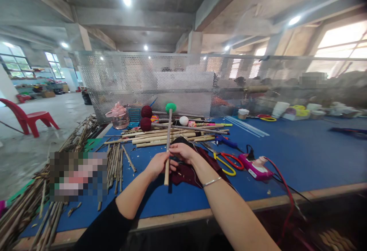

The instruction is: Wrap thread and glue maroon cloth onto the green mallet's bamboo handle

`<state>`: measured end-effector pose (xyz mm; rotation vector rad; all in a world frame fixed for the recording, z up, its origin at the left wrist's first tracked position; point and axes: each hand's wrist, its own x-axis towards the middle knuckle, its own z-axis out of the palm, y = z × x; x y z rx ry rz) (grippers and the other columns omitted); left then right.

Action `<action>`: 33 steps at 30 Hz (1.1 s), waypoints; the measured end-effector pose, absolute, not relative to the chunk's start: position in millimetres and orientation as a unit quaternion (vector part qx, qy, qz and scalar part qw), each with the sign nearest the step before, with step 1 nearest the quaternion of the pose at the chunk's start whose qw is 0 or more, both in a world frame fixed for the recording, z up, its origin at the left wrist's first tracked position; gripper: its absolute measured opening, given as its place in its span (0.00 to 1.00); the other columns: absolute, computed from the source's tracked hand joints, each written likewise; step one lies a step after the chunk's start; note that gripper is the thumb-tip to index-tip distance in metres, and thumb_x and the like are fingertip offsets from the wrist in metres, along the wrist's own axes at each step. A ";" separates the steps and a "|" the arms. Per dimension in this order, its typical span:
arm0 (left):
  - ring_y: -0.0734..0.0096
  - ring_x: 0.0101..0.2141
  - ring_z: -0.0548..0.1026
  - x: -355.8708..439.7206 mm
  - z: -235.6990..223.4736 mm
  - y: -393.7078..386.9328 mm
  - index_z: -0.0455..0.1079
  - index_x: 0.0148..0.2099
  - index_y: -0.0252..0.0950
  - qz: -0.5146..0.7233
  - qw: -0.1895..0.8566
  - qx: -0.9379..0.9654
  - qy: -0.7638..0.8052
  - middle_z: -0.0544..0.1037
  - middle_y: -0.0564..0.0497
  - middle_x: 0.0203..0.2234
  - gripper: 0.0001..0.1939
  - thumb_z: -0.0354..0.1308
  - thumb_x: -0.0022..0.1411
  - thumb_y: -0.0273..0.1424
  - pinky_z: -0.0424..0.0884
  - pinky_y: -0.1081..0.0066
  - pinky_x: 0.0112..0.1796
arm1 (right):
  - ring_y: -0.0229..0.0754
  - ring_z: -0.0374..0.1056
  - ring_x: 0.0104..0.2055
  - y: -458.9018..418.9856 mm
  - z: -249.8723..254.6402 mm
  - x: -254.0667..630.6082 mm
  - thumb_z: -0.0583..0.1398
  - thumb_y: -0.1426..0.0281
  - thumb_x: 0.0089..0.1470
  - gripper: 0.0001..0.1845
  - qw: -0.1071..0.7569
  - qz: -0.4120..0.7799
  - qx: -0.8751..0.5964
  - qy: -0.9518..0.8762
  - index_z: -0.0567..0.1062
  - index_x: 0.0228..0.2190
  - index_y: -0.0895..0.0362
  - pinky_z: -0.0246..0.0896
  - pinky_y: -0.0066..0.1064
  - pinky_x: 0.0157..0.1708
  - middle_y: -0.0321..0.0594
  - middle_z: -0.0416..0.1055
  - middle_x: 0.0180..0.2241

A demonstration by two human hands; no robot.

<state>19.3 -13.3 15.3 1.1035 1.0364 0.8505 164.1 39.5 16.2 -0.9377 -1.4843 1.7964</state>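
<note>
My left hand [158,163] is closed around the lower part of a stick [168,140], which stands nearly upright over the table. The stick has a pale wooden lower end, a greyish upper length and a round green head [171,107]. Against the same stick, the fingers of my right hand [182,152] are pinched just above the left hand's grip. Dark maroon cloth [210,163] with a loose pale thread lies beneath my right forearm. Behind the stick are pale wooden rods [151,140], two maroon balls of yarn [146,118] and a white ball [184,121].
Scissors with yellow and red handles [229,163], a blue glue gun [226,141] and a purple-white power strip [256,168] lie to the right. Thin twigs [114,167] and branches [31,197] cover the left side. A perforated metal screen [123,79] borders the back of the blue table.
</note>
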 end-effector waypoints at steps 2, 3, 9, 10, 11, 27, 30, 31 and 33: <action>0.80 0.14 0.65 17.9 11.2 -12.2 0.68 0.37 0.31 0.357 0.578 0.553 0.483 0.72 0.53 0.16 0.19 0.51 0.56 0.43 0.56 0.80 0.15 | 0.24 0.44 0.10 38.7 17.4 165.7 0.63 0.66 0.39 0.12 0.294 0.661 -0.378 -0.578 0.69 0.24 0.62 0.30 0.23 0.12 0.28 0.61 0.13; 0.82 0.12 0.62 16.4 9.7 -11.1 0.68 0.34 0.31 0.357 0.538 0.575 0.503 0.69 0.56 0.14 0.18 0.54 0.53 0.43 0.54 0.80 0.14 | 0.24 0.42 0.10 38.1 18.1 165.9 0.63 0.66 0.39 0.12 0.288 0.649 -0.393 -0.584 0.70 0.24 0.62 0.29 0.23 0.12 0.27 0.59 0.12; 0.82 0.15 0.62 5.1 14.9 -7.6 0.65 0.25 0.32 0.393 0.547 0.524 0.521 0.65 0.58 0.12 0.18 0.66 0.39 0.40 0.60 0.79 0.20 | 0.25 0.37 0.09 33.4 21.9 161.2 0.63 0.66 0.40 0.11 0.300 0.636 -0.426 -0.569 0.69 0.24 0.60 0.25 0.23 0.11 0.22 0.47 0.08; 0.82 0.17 0.64 4.4 17.5 -8.6 0.65 0.25 0.31 0.393 0.582 0.506 0.500 0.67 0.57 0.14 0.18 0.66 0.39 0.40 0.62 0.78 0.22 | 0.25 0.37 0.09 33.0 22.1 160.3 0.63 0.65 0.40 0.12 0.307 0.650 -0.414 -0.559 0.69 0.25 0.60 0.25 0.23 0.11 0.21 0.47 0.08; 0.82 0.18 0.66 4.4 19.9 -9.8 0.66 0.26 0.31 0.394 0.617 0.487 0.478 0.70 0.55 0.17 0.18 0.67 0.39 0.39 0.63 0.79 0.23 | 0.25 0.38 0.10 32.9 21.9 159.5 0.63 0.65 0.40 0.13 0.311 0.666 -0.398 -0.550 0.69 0.26 0.60 0.26 0.23 0.11 0.22 0.48 0.09; 0.77 0.26 0.73 7.2 22.4 -13.3 0.67 0.29 0.31 0.350 0.693 0.459 0.431 0.75 0.49 0.25 0.17 0.67 0.40 0.35 0.67 0.78 0.29 | 0.28 0.55 0.13 36.0 9.5 152.9 0.64 0.61 0.40 0.17 0.298 0.687 -0.341 -0.568 0.67 0.25 0.60 0.41 0.22 0.13 0.29 0.63 0.15; 0.74 0.27 0.74 6.7 24.6 -16.3 0.67 0.32 0.31 0.321 0.708 0.456 0.434 0.76 0.47 0.27 0.18 0.67 0.41 0.35 0.68 0.77 0.28 | 0.27 0.53 0.13 34.3 10.3 152.8 0.64 0.61 0.39 0.17 0.291 0.681 -0.346 -0.576 0.67 0.23 0.61 0.41 0.22 0.14 0.29 0.62 0.14; 0.75 0.25 0.74 6.7 22.6 -16.2 0.67 0.31 0.31 0.316 0.692 0.468 0.451 0.75 0.48 0.24 0.18 0.66 0.41 0.37 0.67 0.77 0.27 | 0.27 0.52 0.13 33.8 10.0 151.7 0.64 0.62 0.39 0.16 0.297 0.669 -0.360 -0.579 0.66 0.22 0.61 0.40 0.22 0.14 0.28 0.61 0.14; 0.77 0.20 0.71 7.0 16.6 -14.8 0.64 0.28 0.32 0.314 0.639 0.504 0.488 0.72 0.52 0.19 0.19 0.65 0.41 0.41 0.66 0.76 0.25 | 0.26 0.51 0.13 33.5 8.7 148.9 0.65 0.63 0.39 0.16 0.311 0.644 -0.388 -0.582 0.66 0.20 0.61 0.41 0.22 0.15 0.28 0.60 0.13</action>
